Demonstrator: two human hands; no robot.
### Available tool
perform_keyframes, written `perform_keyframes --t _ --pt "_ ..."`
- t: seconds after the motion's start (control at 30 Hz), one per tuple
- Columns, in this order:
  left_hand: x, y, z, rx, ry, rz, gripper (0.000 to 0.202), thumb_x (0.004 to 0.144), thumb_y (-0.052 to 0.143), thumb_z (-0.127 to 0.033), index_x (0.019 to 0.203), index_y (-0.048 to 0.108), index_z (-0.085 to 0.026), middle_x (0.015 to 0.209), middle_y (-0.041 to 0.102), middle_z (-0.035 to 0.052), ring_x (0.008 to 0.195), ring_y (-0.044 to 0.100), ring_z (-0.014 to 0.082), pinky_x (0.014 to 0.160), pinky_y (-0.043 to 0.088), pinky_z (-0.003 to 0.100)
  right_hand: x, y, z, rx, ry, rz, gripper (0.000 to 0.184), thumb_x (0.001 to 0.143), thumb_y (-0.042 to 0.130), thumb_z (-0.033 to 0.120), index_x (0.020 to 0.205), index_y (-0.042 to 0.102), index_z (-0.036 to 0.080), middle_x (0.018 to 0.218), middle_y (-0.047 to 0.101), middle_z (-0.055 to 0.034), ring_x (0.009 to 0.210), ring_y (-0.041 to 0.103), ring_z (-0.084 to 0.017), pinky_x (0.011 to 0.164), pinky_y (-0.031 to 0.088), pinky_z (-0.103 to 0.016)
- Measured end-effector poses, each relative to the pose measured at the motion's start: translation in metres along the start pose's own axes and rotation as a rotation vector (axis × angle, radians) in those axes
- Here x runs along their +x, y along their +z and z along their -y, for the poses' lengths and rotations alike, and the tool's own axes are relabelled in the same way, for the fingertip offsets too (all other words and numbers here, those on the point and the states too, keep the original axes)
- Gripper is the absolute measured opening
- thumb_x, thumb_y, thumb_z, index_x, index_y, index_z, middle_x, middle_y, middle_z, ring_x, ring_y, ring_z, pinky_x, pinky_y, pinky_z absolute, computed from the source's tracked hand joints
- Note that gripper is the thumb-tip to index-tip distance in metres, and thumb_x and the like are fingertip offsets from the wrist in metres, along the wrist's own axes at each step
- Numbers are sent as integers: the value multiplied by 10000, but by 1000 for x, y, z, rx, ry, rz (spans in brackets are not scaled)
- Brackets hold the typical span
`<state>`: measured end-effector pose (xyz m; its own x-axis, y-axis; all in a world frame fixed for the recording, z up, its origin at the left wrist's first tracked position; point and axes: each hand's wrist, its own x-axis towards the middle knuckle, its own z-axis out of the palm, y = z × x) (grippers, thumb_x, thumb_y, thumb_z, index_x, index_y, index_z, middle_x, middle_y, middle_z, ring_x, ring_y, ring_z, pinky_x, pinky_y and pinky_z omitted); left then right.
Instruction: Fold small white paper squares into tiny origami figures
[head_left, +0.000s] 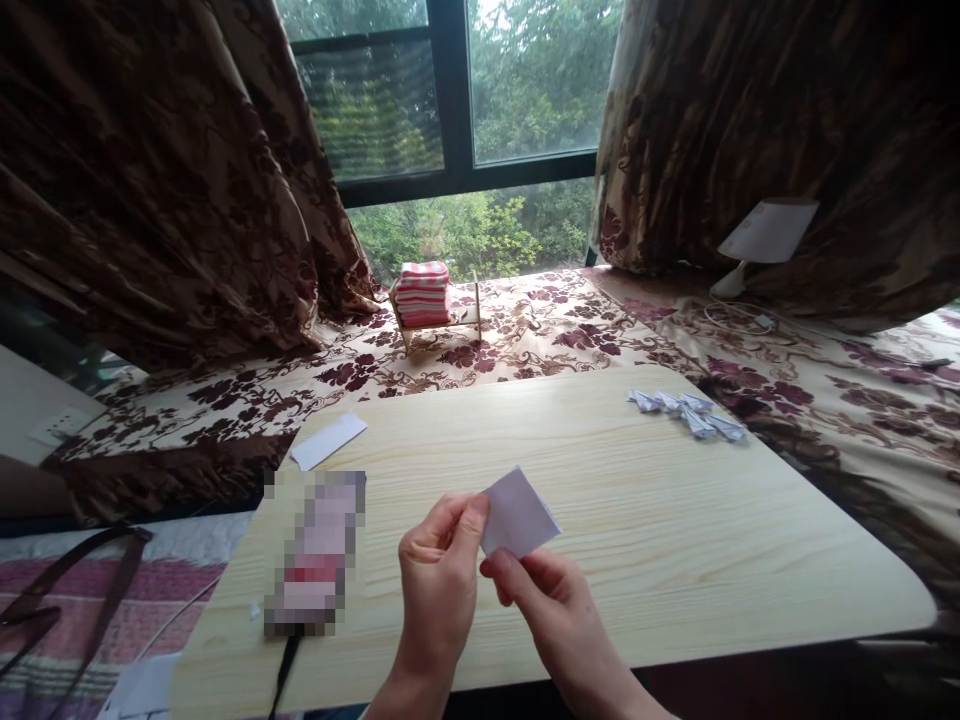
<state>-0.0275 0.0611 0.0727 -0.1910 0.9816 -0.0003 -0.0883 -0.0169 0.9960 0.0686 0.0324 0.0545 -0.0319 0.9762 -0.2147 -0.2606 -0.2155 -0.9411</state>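
My left hand (439,575) and my right hand (551,600) hold a small folded white paper (517,512) just above the pale wooden table (675,520). The left thumb and forefinger pinch the paper's left edge. My right hand pinches its lower edge from below. The paper is roughly square and tilted, with one corner pointing right. Both hands are closed on it near the table's front middle.
A white paper strip (328,440) lies at the table's back left. Several small folded paper pieces (690,412) sit at the back right. A blurred-out object (315,555) with a cable lies at the left. Beyond are a flowered cloth, a small wooden rack with striped cloths (425,295), curtains and a window.
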Motion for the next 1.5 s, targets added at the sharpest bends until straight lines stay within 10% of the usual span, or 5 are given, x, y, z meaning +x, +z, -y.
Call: perform_keyframes --t 0.2,0.4,1.0,1.2,1.5 --pt "20 -11 -5 -55 54 -222 185 741 682 -331 783 711 -154 648 652 -14 656 544 117 599 430 183 -9 -6 -15 -52 3 47 375 753 632 482 563 640 159 536 503 12 570 448 -120 561 376 -231" --pt "6 -2 -4 107 20 -45 185 774 647 -328 774 710 -154 635 635 -22 607 528 104 572 433 176 7 -3 0 146 0 -11 295 675 731 439 822 713 184 723 679 -18 720 582 -161 688 447 -246" --pt "4 -4 -3 185 63 -40 211 770 646 -331 828 741 -152 676 683 9 636 575 139 570 446 190 18 -28 13 -42 -178 -71 373 786 611 409 527 463 184 591 459 26 634 416 -123 598 337 -239" --pt "14 -22 -5 152 101 -150 170 766 653 -314 781 727 -161 691 676 -1 668 570 134 612 441 188 25 -64 7 -25 -193 -335 273 737 662 423 622 610 182 631 515 0 729 494 -170 732 386 -293" --pt "5 -6 -17 240 100 83 162 782 628 -274 792 740 -157 680 647 11 657 549 140 595 429 203 15 -30 20 -174 -148 128 325 821 549 463 694 584 165 653 525 1 646 459 -139 614 383 -254"
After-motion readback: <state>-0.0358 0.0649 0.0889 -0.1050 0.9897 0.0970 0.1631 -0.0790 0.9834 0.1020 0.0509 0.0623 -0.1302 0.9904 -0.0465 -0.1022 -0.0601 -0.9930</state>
